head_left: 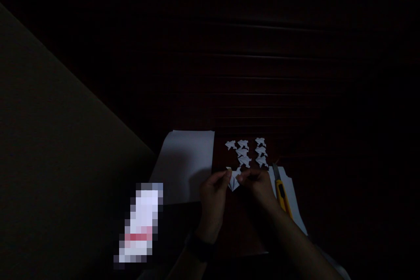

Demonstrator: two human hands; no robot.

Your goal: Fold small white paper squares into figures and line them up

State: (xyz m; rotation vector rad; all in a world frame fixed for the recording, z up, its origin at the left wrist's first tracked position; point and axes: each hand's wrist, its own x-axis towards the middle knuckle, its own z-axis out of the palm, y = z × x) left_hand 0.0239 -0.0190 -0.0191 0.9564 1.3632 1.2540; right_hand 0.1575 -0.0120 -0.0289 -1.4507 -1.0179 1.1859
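Between my two hands is a small white folded paper [233,182] with creases fanning toward its lower point. My left hand [214,190] pinches its left side between thumb and finger, and a dark band circles that wrist. My right hand [259,186] grips the paper's right side in the same way. Just beyond my hands, several small folded paper figures [243,152] lie in groups on the dark table, with more figures [261,151] in a column to the right.
White paper sheets [187,157] lie to the left. A yellow utility knife [282,197], its blade pointing away, rests on white paper [297,201] at the right. A pixelated bright object [142,214] is at lower left. Dark slatted wood [243,57] stretches behind; the light is dim.
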